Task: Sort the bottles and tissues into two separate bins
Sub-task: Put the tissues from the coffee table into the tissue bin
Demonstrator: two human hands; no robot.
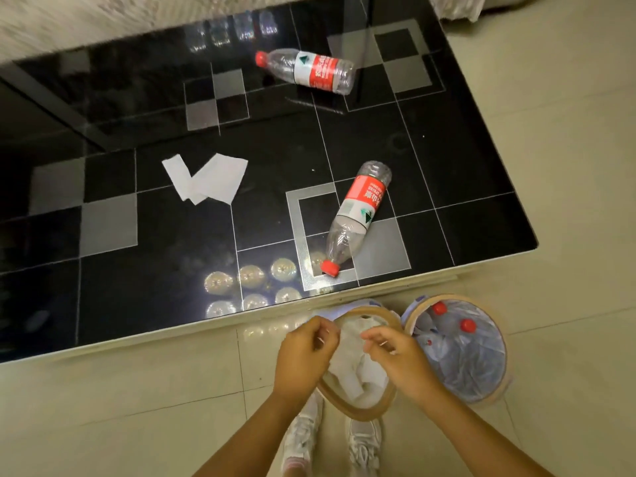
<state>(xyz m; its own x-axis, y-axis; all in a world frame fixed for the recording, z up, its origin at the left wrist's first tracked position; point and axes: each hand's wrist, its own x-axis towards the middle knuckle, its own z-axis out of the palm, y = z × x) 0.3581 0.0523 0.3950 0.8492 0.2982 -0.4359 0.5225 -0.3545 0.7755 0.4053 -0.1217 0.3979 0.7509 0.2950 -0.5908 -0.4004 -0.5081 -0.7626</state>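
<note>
Two clear plastic bottles with red caps and red labels lie on the black glass table point(137, 297): one near the front edge point(358, 215), one at the back point(309, 70). A white tissue point(210, 179) lies flat on the table's middle left. On the floor below the front edge stand two round bins with tan rims. The left bin point(354, 413) holds crumpled white tissues point(361, 376). The right bin point(495, 397) holds red-capped bottles point(468, 326). My left hand point(306, 352) and my right hand point(395, 356) hover over the tissue bin, fingers loosely curled, nothing visible in them.
The table's white front edge point(206, 330) runs just beyond the bins, and its right corner ends above the bottle bin. Beige floor tiles point(568, 166) surround the table on the right and front. My white shoes point(303, 438) stand just behind the tissue bin.
</note>
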